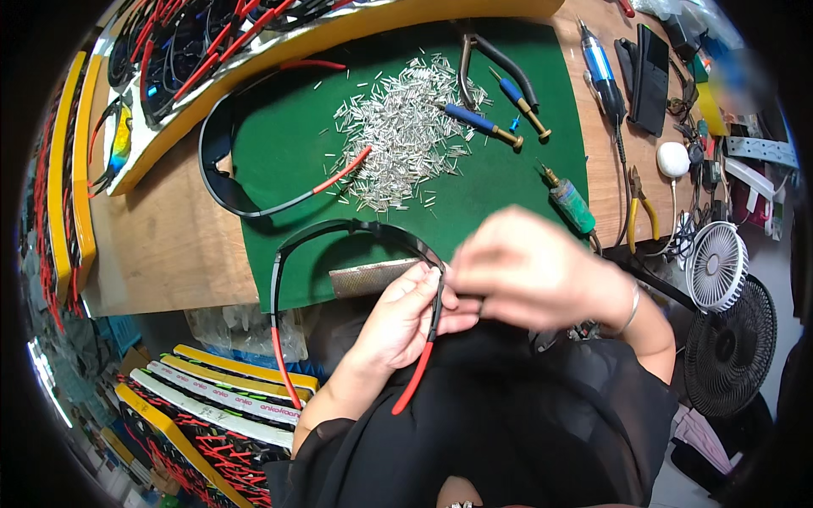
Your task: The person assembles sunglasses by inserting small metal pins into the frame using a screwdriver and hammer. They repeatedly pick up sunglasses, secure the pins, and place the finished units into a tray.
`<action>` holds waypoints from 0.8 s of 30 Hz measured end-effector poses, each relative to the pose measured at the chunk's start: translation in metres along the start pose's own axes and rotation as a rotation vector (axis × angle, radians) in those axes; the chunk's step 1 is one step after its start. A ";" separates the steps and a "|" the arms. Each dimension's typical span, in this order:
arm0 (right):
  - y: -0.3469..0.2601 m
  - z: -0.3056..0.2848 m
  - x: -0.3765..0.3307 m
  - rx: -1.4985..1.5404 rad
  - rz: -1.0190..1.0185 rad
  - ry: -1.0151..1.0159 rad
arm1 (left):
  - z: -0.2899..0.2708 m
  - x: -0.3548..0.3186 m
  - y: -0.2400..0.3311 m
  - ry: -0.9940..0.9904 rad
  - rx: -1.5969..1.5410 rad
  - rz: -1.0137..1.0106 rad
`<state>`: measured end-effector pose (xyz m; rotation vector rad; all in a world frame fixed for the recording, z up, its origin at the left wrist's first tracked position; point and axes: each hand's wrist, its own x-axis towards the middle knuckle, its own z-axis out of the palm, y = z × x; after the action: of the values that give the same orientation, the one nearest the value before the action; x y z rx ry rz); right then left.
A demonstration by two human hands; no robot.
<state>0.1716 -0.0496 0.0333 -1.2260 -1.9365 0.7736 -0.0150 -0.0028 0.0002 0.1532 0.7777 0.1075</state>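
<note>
My left hand [394,322] is closed on a pair of black glasses [360,227] with red temple tips, pinching it near the right hinge. One temple reaches down at the left, and the other slants below my fingers. My right hand [533,271] is beside that hinge, smeared by motion; whether its fingers hold anything is hidden. Behind the held pair lies a rough-textured strip [373,278] at the mat's near edge. A second pair of glasses [258,212], also red-tipped, rests farther left, one tip touching a heap of small silvery metal pins [406,127].
On the green mat [542,110] lie blue-handled screwdrivers [474,118], black-handled pliers [504,68] and a green-handled tool [572,203]. Rightward are a blue electric screwdriver [600,72], yellow-handled cutters [642,212], a phone [650,80] and fans [718,267]. Yellow-edged racks [203,127] of glasses stand left.
</note>
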 end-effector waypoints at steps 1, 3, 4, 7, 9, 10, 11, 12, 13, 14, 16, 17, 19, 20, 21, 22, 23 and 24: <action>0.011 -0.016 0.005 -0.171 0.021 0.096 | -0.008 -0.001 0.001 -0.054 -0.081 -0.061; 0.043 -0.036 0.016 -0.515 0.170 0.242 | -0.009 0.001 0.000 -0.178 -0.024 -0.097; 0.058 -0.036 0.022 -0.672 0.281 0.296 | -0.005 0.001 0.002 -0.170 -0.007 -0.129; 0.070 -0.025 0.032 -0.791 0.437 0.251 | 0.001 -0.002 -0.003 -0.081 0.050 -0.125; 0.077 -0.024 0.029 -0.785 0.416 0.319 | -0.001 -0.004 -0.003 -0.032 0.071 -0.125; 0.079 -0.025 0.024 -0.782 0.409 0.349 | -0.001 -0.004 -0.005 -0.016 0.078 -0.136; 0.081 -0.027 0.023 -0.757 0.439 0.346 | -0.002 -0.003 -0.006 -0.001 0.084 -0.148; 0.080 -0.029 0.025 -0.773 0.454 0.348 | -0.002 -0.001 -0.007 0.014 0.091 -0.162; 0.078 -0.031 0.027 -0.865 0.452 0.365 | -0.003 0.001 -0.009 0.016 0.097 -0.193; 0.077 -0.032 0.029 -0.957 0.449 0.380 | -0.004 0.003 -0.010 0.034 0.085 -0.188; 0.089 -0.038 0.024 -1.077 0.501 0.342 | -0.004 0.007 -0.014 0.072 0.061 -0.185; 0.094 -0.040 0.022 -1.059 0.531 0.321 | -0.005 0.008 -0.013 0.039 0.054 -0.186; 0.101 -0.042 0.015 -1.078 0.490 0.293 | -0.002 0.008 -0.013 0.078 0.024 -0.194; 0.104 -0.042 0.015 -1.094 0.487 0.292 | -0.003 0.008 -0.014 0.094 0.003 -0.191; 0.106 -0.042 0.015 -1.111 0.484 0.293 | -0.005 0.010 -0.016 0.071 -0.041 -0.200; 0.107 -0.040 0.014 -1.127 0.481 0.292 | -0.008 0.012 -0.017 0.050 -0.086 -0.209; 0.108 -0.039 0.015 -1.159 0.501 0.271 | -0.011 0.013 -0.019 0.027 -0.130 -0.218; 0.108 -0.038 0.014 -1.174 0.477 0.282 | -0.013 0.014 -0.022 0.027 -0.154 -0.219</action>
<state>0.2522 0.0078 -0.0264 -2.3588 -1.8478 -0.4706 -0.0134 -0.0208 -0.0221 -0.0803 0.8052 -0.0383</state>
